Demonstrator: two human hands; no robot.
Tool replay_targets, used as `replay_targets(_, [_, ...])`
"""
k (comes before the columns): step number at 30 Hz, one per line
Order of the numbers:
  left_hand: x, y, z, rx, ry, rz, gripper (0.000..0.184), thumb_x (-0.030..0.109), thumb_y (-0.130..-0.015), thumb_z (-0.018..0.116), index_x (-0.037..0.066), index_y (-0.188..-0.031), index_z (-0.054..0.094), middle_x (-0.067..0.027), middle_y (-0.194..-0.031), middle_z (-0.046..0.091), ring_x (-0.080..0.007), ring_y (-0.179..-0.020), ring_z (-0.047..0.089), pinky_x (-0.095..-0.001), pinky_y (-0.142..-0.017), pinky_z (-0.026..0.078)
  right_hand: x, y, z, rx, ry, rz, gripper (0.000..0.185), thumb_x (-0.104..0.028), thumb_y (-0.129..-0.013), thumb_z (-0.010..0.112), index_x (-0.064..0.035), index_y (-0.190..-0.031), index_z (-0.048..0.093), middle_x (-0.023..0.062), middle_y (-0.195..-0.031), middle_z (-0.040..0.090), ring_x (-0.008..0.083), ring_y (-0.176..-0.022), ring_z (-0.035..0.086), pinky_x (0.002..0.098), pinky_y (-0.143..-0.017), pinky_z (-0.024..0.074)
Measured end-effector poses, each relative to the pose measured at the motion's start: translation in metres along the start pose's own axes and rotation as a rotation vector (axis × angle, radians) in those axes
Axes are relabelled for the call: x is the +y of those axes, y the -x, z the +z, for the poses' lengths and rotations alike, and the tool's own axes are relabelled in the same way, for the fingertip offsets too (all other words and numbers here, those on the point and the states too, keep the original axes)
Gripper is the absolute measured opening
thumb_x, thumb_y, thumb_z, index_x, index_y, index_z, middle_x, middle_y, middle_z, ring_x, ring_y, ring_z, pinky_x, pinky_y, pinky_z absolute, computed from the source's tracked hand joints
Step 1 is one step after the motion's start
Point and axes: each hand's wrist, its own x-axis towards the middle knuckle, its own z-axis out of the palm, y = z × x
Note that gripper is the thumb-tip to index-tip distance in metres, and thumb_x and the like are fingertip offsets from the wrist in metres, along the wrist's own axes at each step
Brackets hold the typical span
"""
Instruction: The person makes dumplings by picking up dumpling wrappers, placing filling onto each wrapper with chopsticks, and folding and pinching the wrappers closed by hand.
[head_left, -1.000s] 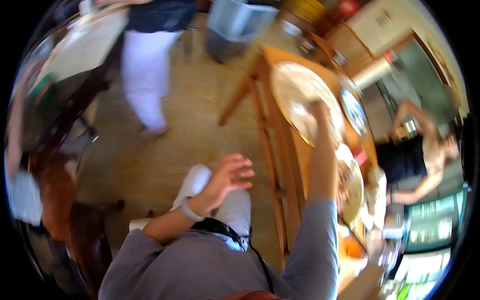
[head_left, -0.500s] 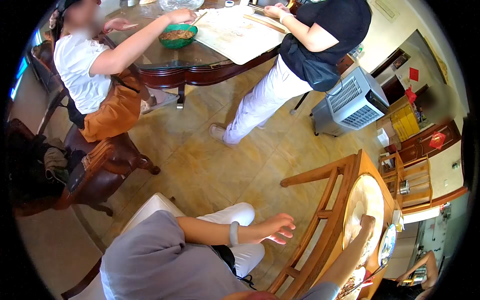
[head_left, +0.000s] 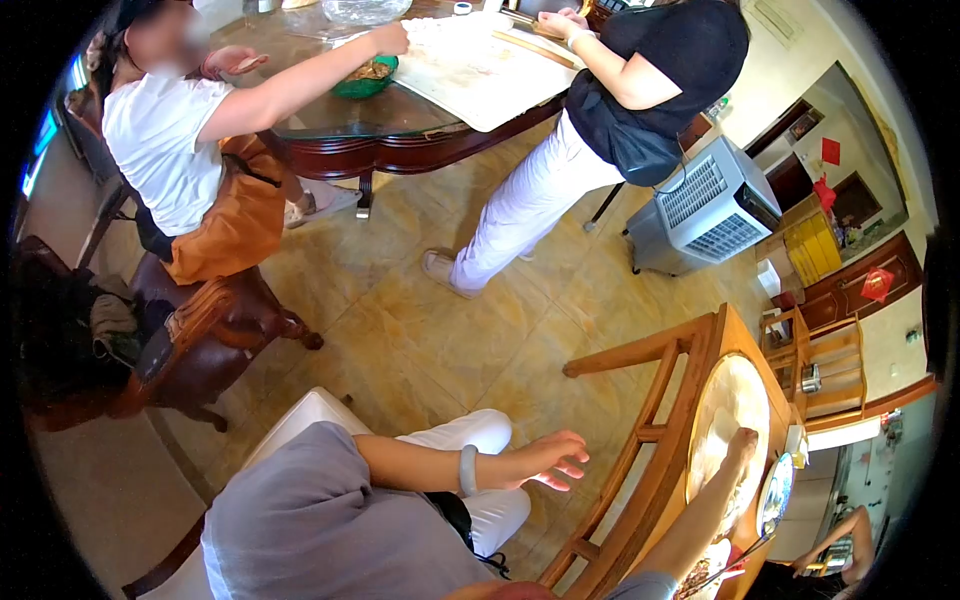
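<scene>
My left hand [head_left: 545, 460] hangs over my lap with its fingers apart and nothing in them; a grey-white bangle is on its wrist. At the right, my right hand [head_left: 741, 446] rests on or just over a large round pale tray [head_left: 708, 400] on the wooden table [head_left: 655, 492]. Its fingers are small and partly hidden, so what they hold, if anything, cannot be made out. A paler round patch lies on the tray beside this hand. Nearer me on the same table is a dish of brown filling [head_left: 700, 575] with chopsticks across it.
A patterned plate [head_left: 776, 492] lies beside the tray. Across the floor, a seated person [head_left: 165, 130] and a standing person [head_left: 660, 60] work at a glass-topped table [head_left: 300, 110] with a white board [head_left: 490, 85] and green bowl [head_left: 365, 88]. An air cooler [head_left: 705, 210] stands behind.
Since a second ago my view has swung left toward the other table. In the last half second my hands have hardly moved; the seated person's hand has shifted slightly over the green bowl.
</scene>
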Motion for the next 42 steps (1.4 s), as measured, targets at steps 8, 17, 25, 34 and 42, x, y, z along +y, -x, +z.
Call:
replay_targets(8, [0.001, 0.002, -0.001, 0.005, -0.005, 0.006, 0.049, 0.037, -0.089, 0.048, 0.008, -0.125, 0.033, -0.0067, -0.118, 0.046, -0.0188, -0.105, 0.05, -0.0392, -0.086, 0.045, -0.019, 0.016, -0.007, 0.032, -0.086, -0.018, 0.029, -0.022, -0.072, 0.062, -0.0068, -0.096, 0.061, 0.0124, -0.093, 0.064, 0.0264, -0.087, 0.06, 0.0368, -0.077, 0.0457])
replay_targets(17, [-0.002, 0.0, 0.0, 0.005, -0.016, 0.012, 0.047, 0.037, -0.088, 0.049, 0.009, -0.123, 0.035, -0.0065, -0.119, 0.046, -0.0182, -0.106, 0.049, -0.0383, -0.086, 0.045, -0.043, 0.04, -0.036, -0.008, -0.069, -0.094, 0.025, -0.021, -0.073, 0.061, -0.0065, -0.093, 0.063, 0.0109, -0.086, 0.065, 0.0246, -0.08, 0.061, 0.037, -0.073, 0.0467])
replay_targets(25, [-0.005, -0.005, -0.001, 0.02, -0.008, -0.011, 0.043, 0.034, -0.088, 0.05, 0.011, -0.122, 0.037, -0.0054, -0.117, 0.05, -0.0206, -0.105, 0.051, -0.0392, -0.086, 0.045, 0.047, -0.041, 0.041, -0.142, -0.914, -0.022, 0.013, -0.017, -0.082, 0.057, -0.0076, -0.091, 0.059, 0.0067, -0.082, 0.061, 0.0156, -0.066, 0.058, 0.0274, -0.047, 0.0475])
replay_targets(34, [0.003, 0.013, -0.003, 0.013, -0.051, 0.041, 0.042, 0.038, -0.087, 0.048, 0.011, -0.119, 0.043, -0.0092, -0.117, 0.05, -0.0234, -0.104, 0.051, -0.0405, -0.084, 0.043, 0.008, 0.025, -0.028, 0.192, -0.055, 0.025, 0.024, -0.026, -0.071, 0.061, -0.0155, -0.092, 0.065, 0.0106, -0.084, 0.066, 0.0241, -0.081, 0.063, 0.0334, -0.071, 0.049])
replay_targets(42, [0.002, 0.012, -0.002, -0.01, -0.1, 0.032, 0.044, 0.039, -0.088, 0.045, 0.009, -0.12, 0.041, -0.009, -0.122, 0.047, -0.0222, -0.107, 0.049, -0.0385, -0.086, 0.041, -0.065, 0.069, -0.071, -0.227, -0.007, -0.02, 0.046, -0.05, -0.067, 0.069, -0.0111, -0.091, 0.064, 0.0095, -0.09, 0.066, 0.0231, -0.088, 0.061, 0.0349, -0.076, 0.0463])
